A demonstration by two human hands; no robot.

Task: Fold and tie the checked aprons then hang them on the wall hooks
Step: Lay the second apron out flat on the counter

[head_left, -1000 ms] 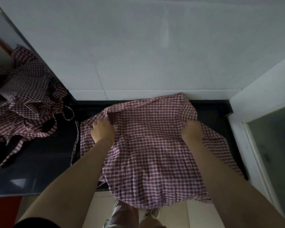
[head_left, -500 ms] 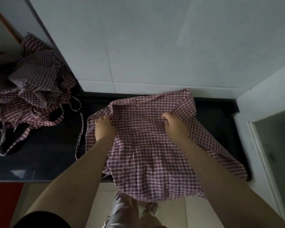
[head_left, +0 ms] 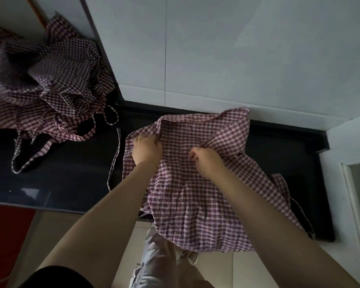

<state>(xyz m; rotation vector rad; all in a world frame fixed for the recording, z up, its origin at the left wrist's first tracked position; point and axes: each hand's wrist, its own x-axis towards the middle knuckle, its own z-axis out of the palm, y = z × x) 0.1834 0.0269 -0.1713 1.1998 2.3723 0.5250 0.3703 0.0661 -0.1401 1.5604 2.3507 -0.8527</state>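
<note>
Folding step, I judge. My left hand (head_left: 147,149) and right hand (head_left: 206,161) both clench checked apron (head_left: 195,196), draped over dark tabletop (head_left: 60,179) edge. Next: bring right side across, flatten, then tie strap (head_left: 114,159). Heap of aprons (head_left: 50,84) waits at left.

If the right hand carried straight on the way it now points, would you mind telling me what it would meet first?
The right hand grips a fold of the checked apron and points left, toward the left hand. Going straight on, it would probably meet that hand first, across a short stretch of apron, though depth is hard to judge.
</note>
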